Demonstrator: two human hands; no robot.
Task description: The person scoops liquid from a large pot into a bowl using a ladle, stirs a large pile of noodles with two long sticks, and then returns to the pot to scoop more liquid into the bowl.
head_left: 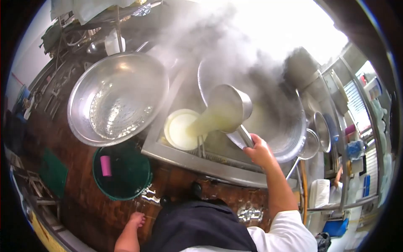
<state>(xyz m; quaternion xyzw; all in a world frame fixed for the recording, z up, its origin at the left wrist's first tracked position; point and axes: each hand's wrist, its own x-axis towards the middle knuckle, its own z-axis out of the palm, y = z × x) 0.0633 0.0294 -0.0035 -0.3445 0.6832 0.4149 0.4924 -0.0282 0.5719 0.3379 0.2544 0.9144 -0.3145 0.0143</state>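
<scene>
My right hand point(261, 152) is closed around the handle of a metal saucepan point(247, 106). The saucepan is tipped to the left, and pale yellowish liquid point(205, 122) runs from it into a white bucket point(168, 133). That bucket stands on the metal counter and holds whitish contents. Right behind the saucepan is a large round cooking kettle point(299, 140), its inside partly hidden by thick steam. Low at my left side hangs my left hand point(137, 219), fingers curled in and apparently holding nothing.
A wide steel bowl point(121, 90) is at the left. Below it, a dark green tub point(126, 185) with a pink cup point(105, 166) stands on the wet brown floor point(79, 201). Along the right, a metal rack point(336, 206) carries pots and containers; a strainer point(310, 145) is near the kettle.
</scene>
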